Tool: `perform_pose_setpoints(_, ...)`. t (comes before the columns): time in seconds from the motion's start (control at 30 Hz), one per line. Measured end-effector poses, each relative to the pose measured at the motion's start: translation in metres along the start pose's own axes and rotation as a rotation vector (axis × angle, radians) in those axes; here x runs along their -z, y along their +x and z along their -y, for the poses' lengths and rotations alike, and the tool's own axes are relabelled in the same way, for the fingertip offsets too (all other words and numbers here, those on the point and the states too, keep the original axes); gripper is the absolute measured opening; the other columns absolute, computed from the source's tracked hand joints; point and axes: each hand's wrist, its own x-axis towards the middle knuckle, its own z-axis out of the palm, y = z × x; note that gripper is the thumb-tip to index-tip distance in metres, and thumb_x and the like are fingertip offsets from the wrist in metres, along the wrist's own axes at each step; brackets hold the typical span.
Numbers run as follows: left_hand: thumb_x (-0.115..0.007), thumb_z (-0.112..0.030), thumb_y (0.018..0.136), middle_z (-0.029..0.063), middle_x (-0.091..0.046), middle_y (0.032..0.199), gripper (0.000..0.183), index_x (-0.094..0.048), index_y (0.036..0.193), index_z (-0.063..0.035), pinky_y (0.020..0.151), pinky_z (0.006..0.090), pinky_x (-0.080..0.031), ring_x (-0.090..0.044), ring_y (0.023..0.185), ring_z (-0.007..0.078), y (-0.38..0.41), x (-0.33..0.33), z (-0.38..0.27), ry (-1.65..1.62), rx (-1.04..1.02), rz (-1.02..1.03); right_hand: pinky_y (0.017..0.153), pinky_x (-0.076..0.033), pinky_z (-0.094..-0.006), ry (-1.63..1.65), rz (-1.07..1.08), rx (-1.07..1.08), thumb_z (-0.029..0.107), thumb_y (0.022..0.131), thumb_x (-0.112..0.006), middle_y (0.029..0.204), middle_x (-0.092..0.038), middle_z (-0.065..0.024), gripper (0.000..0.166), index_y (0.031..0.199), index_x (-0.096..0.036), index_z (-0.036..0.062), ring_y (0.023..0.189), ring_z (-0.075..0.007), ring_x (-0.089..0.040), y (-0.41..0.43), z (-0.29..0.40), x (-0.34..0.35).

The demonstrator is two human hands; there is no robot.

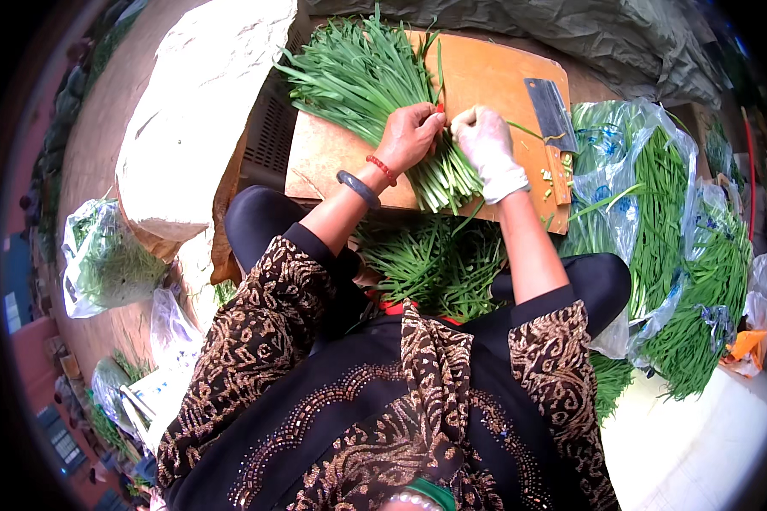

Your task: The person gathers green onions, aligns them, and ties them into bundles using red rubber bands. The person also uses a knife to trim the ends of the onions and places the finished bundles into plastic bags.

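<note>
A large bunch of green garlic chives (pixel 364 83) lies across an orange-brown cutting board (pixel 486 64), leaves toward the upper left and pale cut stems toward me. My bare left hand (pixel 411 137) rests on the bunch near its stems, its thumb and forefinger pinching a small red tie (pixel 440 110). Close beside it, my right hand (pixel 486 137), in a whitish glove, is closed at the right edge of the bunch; whether it grips the tie's other end is hidden. A cleaver (pixel 551 118) with a wooden handle lies on the board's right side, by small stem scraps (pixel 548 182).
Loose green leaves (pixel 441 262) lie between my legs, below the board. Clear plastic bags with more chives (pixel 658 211) stand on the right. At the left are a large pale sack (pixel 198 108), a dark plastic crate (pixel 270 137) and a bag of greens (pixel 108 255).
</note>
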Motion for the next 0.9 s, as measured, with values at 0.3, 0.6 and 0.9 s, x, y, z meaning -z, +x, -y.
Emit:
perform_pose_setpoints(0.3,-0.056,-0.02,0.097,0.0004,-0.058,0.061,0.024,-0.062,0.082,-0.0018,0.044,0.0236,-0.04,-0.052,0.047,0.0085,0.0,-0.001,0.006,-0.162,0.047,-0.09,0.071,-0.055,-0.0362,0.024,-0.139,-0.01,0.013,0.083,-0.068,0.073,-0.071,-0.0119,0.01,0.077,-0.066,0.0053,0.071,-0.0235,-0.07,-0.031,0.028,-0.01)
perform_pose_setpoints(0.6,-0.06,-0.021,0.096,-0.0026,-0.057,0.063,0.024,-0.063,0.082,-0.0021,0.044,0.0215,-0.037,-0.049,0.049,0.0046,0.002,-0.005,0.02,-0.074,-0.078,-0.082,0.07,-0.052,-0.0464,0.249,-0.324,0.039,0.012,0.083,-0.068,0.077,-0.067,-0.0161,0.011,0.082,-0.058,0.0057,0.075,-0.0369,-0.067,-0.062,0.024,-0.03)
perform_pose_setpoints(0.9,-0.066,-0.021,0.092,0.0019,-0.065,0.069,0.023,-0.067,0.092,0.0025,0.052,0.0239,-0.049,-0.06,0.057,0.0076,0.004,-0.003,0.02,0.261,-0.116,-0.098,0.063,-0.052,-0.0253,0.839,-0.068,-0.167,0.003,0.084,-0.071,0.075,-0.065,-0.0005,0.005,0.085,-0.066,0.0026,0.067,-0.0088,-0.059,-0.057,0.008,-0.022)
